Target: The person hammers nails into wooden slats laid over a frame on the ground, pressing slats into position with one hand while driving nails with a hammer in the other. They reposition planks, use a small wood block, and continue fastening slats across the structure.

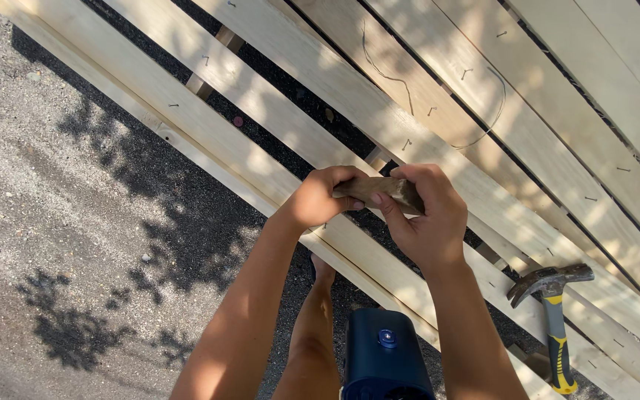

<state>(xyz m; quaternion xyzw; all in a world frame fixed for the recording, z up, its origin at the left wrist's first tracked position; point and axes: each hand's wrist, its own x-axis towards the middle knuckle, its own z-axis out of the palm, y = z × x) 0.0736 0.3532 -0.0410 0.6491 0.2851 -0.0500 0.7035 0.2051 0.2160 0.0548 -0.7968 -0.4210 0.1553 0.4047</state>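
**Both hands closed on a short piece of wood above the slats**

Gripped from both ends, a short brown piece of wood (379, 190) sat at the centre of the frame, held level and slightly tilted down to the right; the left hand (321, 197) had its fingers curled tight round the left end, thumb pressed on the near side; the right hand (425, 216) wrapped the right end, fingers folded over the top and thumb underneath; both hands were fully closed on it, knuckles nearly meeting in the middle; how much of the piece lay hidden inside the palms could not be told.

Below the hands ran a frame of pale wooden slats (275, 111), laid side by side in long diagonal lines from the upper left to the lower right; narrow dark gaps showed between them; small nails (406, 144) stuck up from several slats, some bent; curved pencil lines (483, 111) marked the boards in the upper middle.

A hammer (552, 311) lay on the slats at the lower right, well apart from the hands; its dark metal head pointed toward the upper right, its yellow and black handle ran down toward the bottom edge.

A dark blue box-shaped thing (384, 355) sat at the bottom centre, between the forearms; a bare leg (316, 326) showed just left of it; grey gravel ground (61, 222) filled the left side, dappled with leaf shadows.
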